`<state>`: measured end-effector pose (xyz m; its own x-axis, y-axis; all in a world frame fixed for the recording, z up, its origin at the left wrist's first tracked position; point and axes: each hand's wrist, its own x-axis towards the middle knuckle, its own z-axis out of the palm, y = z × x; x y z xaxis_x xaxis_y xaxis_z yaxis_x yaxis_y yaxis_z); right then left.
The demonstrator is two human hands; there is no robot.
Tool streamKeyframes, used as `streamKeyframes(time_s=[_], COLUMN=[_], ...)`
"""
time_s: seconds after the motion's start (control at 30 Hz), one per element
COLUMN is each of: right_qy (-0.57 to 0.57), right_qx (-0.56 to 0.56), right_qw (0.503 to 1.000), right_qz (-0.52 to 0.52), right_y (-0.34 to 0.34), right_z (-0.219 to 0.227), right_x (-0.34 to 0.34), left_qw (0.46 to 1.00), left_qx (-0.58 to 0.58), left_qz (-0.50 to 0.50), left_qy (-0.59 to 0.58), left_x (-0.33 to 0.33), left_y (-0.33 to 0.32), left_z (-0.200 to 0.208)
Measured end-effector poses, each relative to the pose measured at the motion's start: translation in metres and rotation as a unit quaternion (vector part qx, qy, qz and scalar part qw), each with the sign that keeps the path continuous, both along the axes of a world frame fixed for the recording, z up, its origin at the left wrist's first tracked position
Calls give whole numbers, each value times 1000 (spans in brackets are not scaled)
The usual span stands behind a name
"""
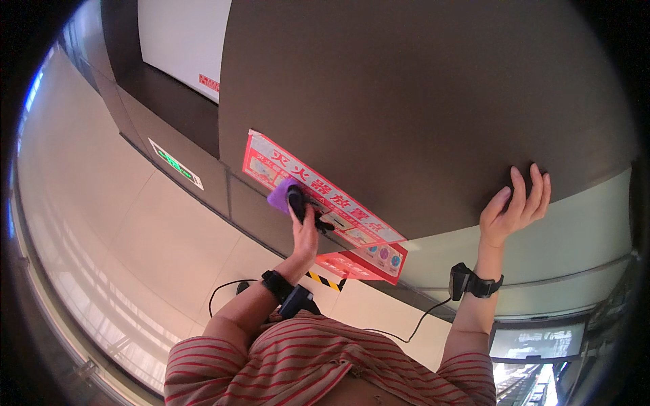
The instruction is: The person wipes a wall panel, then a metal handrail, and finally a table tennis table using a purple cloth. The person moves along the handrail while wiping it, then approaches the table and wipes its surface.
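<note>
The left hand (306,233) clenched a black tool (296,201) and purple cloth (279,195) against the red sign (318,199) on the dark wall (420,101), while the right hand (518,206) rested open-fingered, flat against that wall.

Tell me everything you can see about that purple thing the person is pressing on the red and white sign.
The purple cloth looks like a small, soft, crumpled rag, bright violet. It lies against the upper left part of the red and white sign stuck on the dark brown wall. The left hand presses beside it while holding a dark handle-like tool that partly covers it. What the tool is cannot be told.
</note>
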<state>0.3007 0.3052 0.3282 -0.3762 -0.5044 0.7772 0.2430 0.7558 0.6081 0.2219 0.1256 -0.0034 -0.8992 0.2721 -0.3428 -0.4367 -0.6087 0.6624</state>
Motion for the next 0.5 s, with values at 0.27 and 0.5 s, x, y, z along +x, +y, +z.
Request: streamKeyframes(time_s=[0.27,0.5], right_qy=[5,-7], right_qx=[-18,-23], right_qw=[1000,998], right_qz=[2,51], right_y=[1,9], right_z=[-2,-2], right_x=[0,2], left_qw=[985,873], left_qx=[-22,-278], left_qz=[79,-6], left_qy=[153,402], left_x=[-15,52], left_y=[7,27], left_z=[19,1])
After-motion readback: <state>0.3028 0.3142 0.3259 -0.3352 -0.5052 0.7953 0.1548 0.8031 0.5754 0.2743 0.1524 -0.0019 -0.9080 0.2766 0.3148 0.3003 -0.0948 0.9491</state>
